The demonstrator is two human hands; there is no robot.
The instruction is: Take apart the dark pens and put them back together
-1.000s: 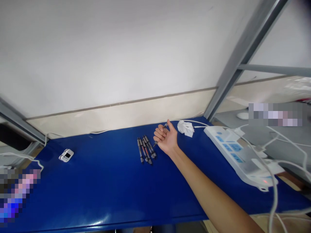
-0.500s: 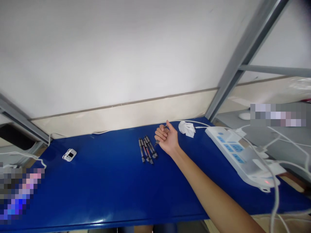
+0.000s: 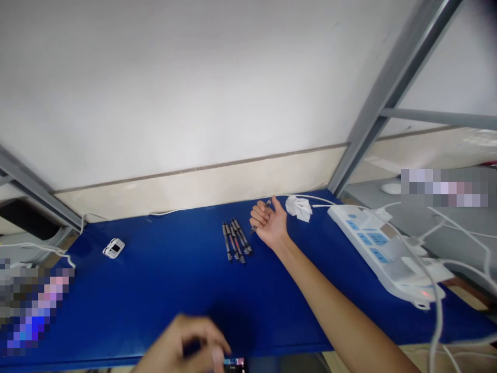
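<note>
My right hand [image 3: 269, 224] rests palm-up on the blue table [image 3: 163, 290], fingers curled round a dark pen [image 3: 265, 205] whose tip sticks out past the thumb. Just left of it lie several dark pens [image 3: 235, 241] side by side. My left hand [image 3: 182, 348] shows at the bottom edge, blurred, fingers curled over a small dark thing that I cannot make out.
A crumpled white tissue [image 3: 298, 206] lies right of my right hand. A white power strip [image 3: 382, 253] with cables sits at the right. A small white device [image 3: 113, 248] lies at the left. Grey metal frame posts [image 3: 382, 88] rise at the back right.
My left hand has come into view at the bottom edge. My right hand stays by the pens with barely any shift.
</note>
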